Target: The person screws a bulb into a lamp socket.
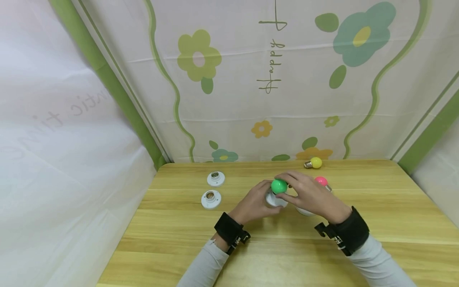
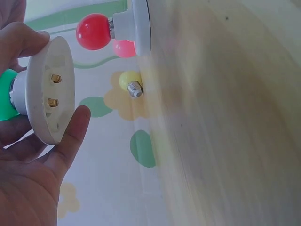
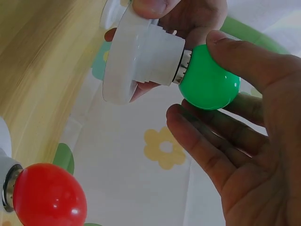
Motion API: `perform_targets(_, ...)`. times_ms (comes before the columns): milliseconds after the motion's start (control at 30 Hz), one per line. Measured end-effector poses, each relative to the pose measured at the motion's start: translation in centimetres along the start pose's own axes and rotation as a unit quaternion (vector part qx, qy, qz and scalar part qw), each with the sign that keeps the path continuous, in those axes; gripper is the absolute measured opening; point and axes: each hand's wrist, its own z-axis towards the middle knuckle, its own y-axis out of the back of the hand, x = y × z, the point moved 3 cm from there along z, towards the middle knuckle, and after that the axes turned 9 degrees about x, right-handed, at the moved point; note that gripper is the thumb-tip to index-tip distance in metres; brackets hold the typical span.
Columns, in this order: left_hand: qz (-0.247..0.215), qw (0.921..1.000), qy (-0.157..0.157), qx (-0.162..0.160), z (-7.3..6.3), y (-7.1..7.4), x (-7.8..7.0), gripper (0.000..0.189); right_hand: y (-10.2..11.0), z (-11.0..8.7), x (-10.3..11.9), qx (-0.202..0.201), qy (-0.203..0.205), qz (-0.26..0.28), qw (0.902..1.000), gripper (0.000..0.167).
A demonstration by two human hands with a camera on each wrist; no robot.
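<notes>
My left hand (image 1: 254, 204) grips a white round lamp holder (image 2: 51, 89) by its rim, raised off the wooden table. The holder's underside, with two brass screws, faces the left wrist camera. A green light bulb (image 3: 209, 77) sits in its mouth, with a strip of metal cap showing between glass and collar. My right hand (image 1: 311, 194) holds the green bulb, the thumb on its glass and the fingers curved around the other side. Beside them, a red bulb (image 3: 51, 195) stands in another lamp holder (image 2: 141, 28), mostly hidden behind my right hand in the head view.
Two lamp holders without bulbs, one farther back (image 1: 216, 179) and one nearer (image 1: 211, 199), rest on the left of the table (image 1: 172, 231). A yellow bulb (image 1: 316, 162) lies by the back edge. A pink bulb (image 1: 321, 181) lies behind my right hand. Floral cloth (image 1: 229, 103) hangs behind the table.
</notes>
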Motion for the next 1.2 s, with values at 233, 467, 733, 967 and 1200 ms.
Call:
perform_targets(233, 0.006, 1.0, 0.005, -0.001, 0.05, -0.03, 0.01, 0.067, -0.16, 0.05, -0.21, -0.002, -0.006, -0.008, 0.9999, 0.05)
perform_targets(467, 0.005, 1.0, 0.0, -0.003, 0.09, -0.09, 0.09, 0.07, 0.01, -0.1, -0.03, 0.038, -0.064, 0.01, 0.9972, 0.068)
perform_targets(733, -0.009, 0.9999, -0.002, 0.004, 0.08, -0.11, 0.17, 0.073, 0.69, -0.36, 0.23, 0.053, -0.043, 0.046, 0.9966, 0.065)
perform_targets(967, -0.014, 0.9998, -0.003, 0.014, -0.16, -0.07, 0.08, 0.081, 0.46, -0.32, 0.25, 0.062, -0.004, 0.034, 0.9975, 0.057)
perform_targets(1200, -0.008, 0.9999, -0.007, 0.009, -0.25, 0.04, 0.0, 0.084, 0.35, -0.36, 0.1, 0.055, -0.014, 0.01, 0.9983, 0.049)
